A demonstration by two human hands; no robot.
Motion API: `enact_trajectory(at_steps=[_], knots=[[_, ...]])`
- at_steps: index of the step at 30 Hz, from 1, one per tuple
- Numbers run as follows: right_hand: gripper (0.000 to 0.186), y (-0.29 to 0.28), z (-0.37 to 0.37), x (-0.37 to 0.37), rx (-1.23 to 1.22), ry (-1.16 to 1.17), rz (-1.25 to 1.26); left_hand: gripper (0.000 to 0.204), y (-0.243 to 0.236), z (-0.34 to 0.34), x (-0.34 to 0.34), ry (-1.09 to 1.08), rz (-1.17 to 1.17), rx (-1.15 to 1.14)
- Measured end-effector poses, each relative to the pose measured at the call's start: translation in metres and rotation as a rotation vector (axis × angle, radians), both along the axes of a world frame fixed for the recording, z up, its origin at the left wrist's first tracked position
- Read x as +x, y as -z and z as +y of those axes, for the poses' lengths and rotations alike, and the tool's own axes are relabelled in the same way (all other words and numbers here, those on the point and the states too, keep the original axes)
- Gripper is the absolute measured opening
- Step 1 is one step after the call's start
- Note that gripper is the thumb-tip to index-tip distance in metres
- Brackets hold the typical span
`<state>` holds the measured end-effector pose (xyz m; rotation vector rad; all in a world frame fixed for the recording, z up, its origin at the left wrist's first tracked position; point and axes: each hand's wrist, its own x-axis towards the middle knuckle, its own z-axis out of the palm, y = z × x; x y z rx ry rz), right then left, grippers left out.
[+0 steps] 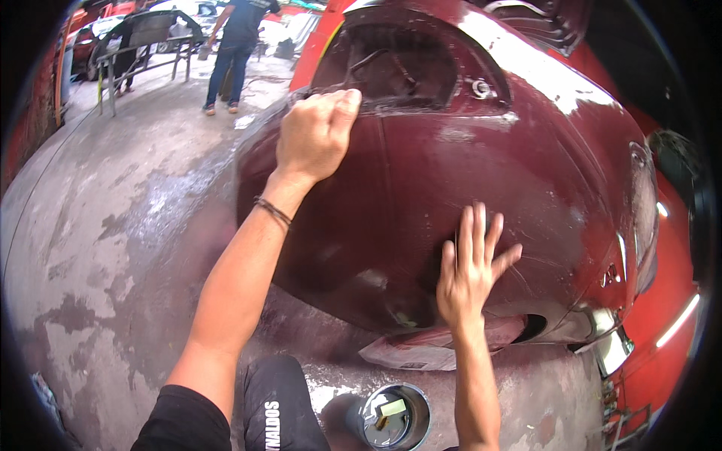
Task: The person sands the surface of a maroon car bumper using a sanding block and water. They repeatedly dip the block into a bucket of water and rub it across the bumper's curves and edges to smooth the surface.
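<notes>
A dark red car body (391,195) fills the middle, wet and shiny, with dull scuffed patches. My left hand (318,135) is closed in a fist by the lower left corner of the window opening (406,68). Whatever its fingers hold, if anything, is hidden. Lower down and to the right, my right hand (472,274) is spread over the curved panel, fingers apart, slightly blurred. Its palm faces the paintwork, and nothing shows in it. A dark cord bracelet (272,211) circles my left wrist.
Below, near my leg (282,406), stands a bucket (395,417) of liquid with a pale green block (392,408) in it. The concrete floor (98,248) is wet in patches. Far left, a person (235,56) stands near a metal stand (143,52) bearing a dark car part.
</notes>
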<state>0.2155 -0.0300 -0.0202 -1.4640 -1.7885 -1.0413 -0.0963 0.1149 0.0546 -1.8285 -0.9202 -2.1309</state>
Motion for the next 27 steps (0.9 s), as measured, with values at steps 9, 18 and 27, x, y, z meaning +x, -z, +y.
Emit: enact_trajectory(at_steps=[9, 18, 27], knots=[[0.066, 0.049, -0.009, 0.008, -0.077, -0.036, -0.304, 0.046, 0.004, -0.002, -0.004, 0.035, 0.061, 0.033], [0.062, -0.080, 0.057, -0.145, 0.051, -0.145, -0.302, 0.045, 0.013, 0.005, -0.018, 0.043, 0.092, 0.053], [0.057, -0.136, 0.048, 0.023, 0.207, 0.111, 0.156, 0.045, 0.011, 0.003, -0.011, 0.085, 0.036, 0.117]])
